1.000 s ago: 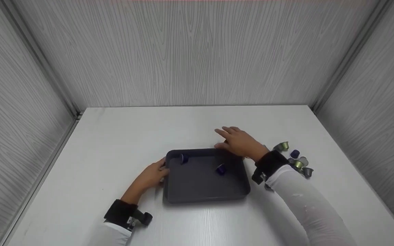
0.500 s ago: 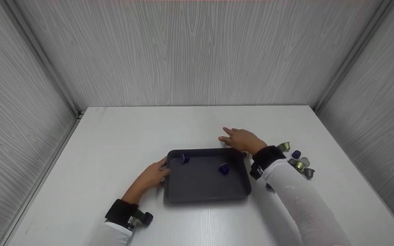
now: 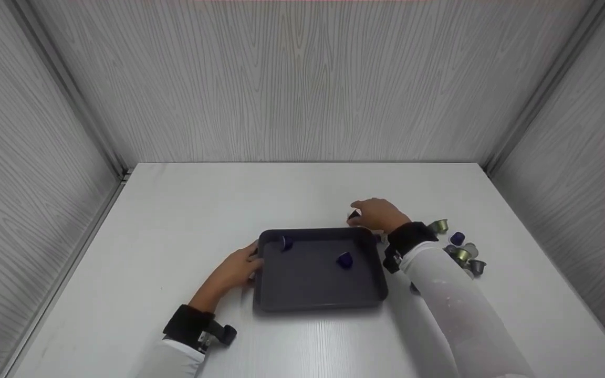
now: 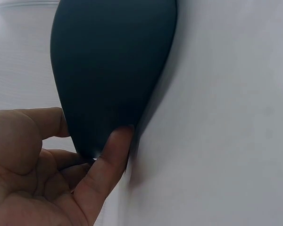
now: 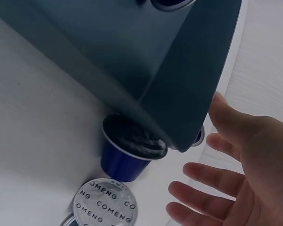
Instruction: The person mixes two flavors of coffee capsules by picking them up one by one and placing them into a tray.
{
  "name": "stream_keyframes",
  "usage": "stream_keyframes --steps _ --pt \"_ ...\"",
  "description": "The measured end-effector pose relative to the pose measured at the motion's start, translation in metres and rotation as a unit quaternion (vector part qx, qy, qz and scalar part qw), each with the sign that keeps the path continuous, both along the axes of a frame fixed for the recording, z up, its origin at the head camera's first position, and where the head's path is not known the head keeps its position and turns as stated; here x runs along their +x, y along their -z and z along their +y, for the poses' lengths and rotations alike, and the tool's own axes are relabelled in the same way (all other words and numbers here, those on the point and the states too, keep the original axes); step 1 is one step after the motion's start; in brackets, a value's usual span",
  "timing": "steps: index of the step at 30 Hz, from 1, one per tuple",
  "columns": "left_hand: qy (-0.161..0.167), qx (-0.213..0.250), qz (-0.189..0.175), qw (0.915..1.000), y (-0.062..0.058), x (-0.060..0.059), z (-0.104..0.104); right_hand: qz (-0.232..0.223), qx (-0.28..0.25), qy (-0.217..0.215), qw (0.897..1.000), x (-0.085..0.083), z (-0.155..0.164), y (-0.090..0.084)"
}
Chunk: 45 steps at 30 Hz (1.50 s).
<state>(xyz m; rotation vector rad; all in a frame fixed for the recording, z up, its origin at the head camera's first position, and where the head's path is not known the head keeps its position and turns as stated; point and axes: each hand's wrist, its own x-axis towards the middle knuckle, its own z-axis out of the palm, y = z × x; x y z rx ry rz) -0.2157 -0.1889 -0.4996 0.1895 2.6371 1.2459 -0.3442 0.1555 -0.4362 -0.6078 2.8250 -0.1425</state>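
Observation:
My left hand (image 3: 234,270) grips the left side of a dark grey tray (image 3: 302,286), its fingers bent around the wall in the left wrist view. Inside the tray lie two dark blue coffee capsules (image 3: 287,243), (image 3: 345,260). Past the tray's back right corner my right hand (image 3: 378,214) reaches down, a small dark and white capsule (image 3: 354,214) between thumb and index finger. In the right wrist view those fingers are spread apart, the thumb at the tray's outer wall. A capsule (image 5: 200,137) peeks out behind the corner, by the index fingertip.
To the right of the tray several green, grey and blue capsules (image 3: 460,254) lie in a loose group. Close under the tray's wall sit an upturned blue capsule (image 5: 120,165) and a silver-lidded one (image 5: 104,205). Grey wood-grain walls enclose the white table (image 3: 202,199).
My right hand has shifted slightly right and lower behind the tray, its thumb and index finger coming to either side of a capsule. The left hand stays on the tray.

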Motion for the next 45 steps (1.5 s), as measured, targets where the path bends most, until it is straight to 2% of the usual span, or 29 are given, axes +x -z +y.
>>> stream_keyframes --steps 8,12,18,23,27,34,45 --pt "0.011 -0.009 0.008 0.9999 0.000 0.000 -0.001 0.041 -0.012 -0.029 0.999 -0.002 0.005 0.001" --pt "0.011 -0.005 0.008 0.9999 0.000 0.000 -0.001 0.054 -0.016 -0.029 0.998 -0.003 0.005 0.002" --pt "0.001 -0.004 -0.002 1.0000 0.000 0.001 0.001 0.057 -0.015 -0.010 0.998 -0.004 0.005 0.007" --pt "0.006 0.016 -0.008 0.9998 -0.001 0.002 0.001 0.043 0.002 0.014 0.999 -0.006 0.010 0.013" --pt "0.004 0.027 -0.010 0.9996 -0.001 0.001 0.001 0.040 -0.008 0.025 0.999 -0.007 0.013 0.014" --pt "-0.001 0.019 -0.007 0.9998 0.000 0.001 0.001 0.039 -0.014 0.012 0.999 -0.005 0.017 0.015" --pt "-0.003 0.035 -0.023 0.9991 0.001 0.002 0.001 0.052 -0.041 0.006 0.998 -0.007 0.027 0.022"
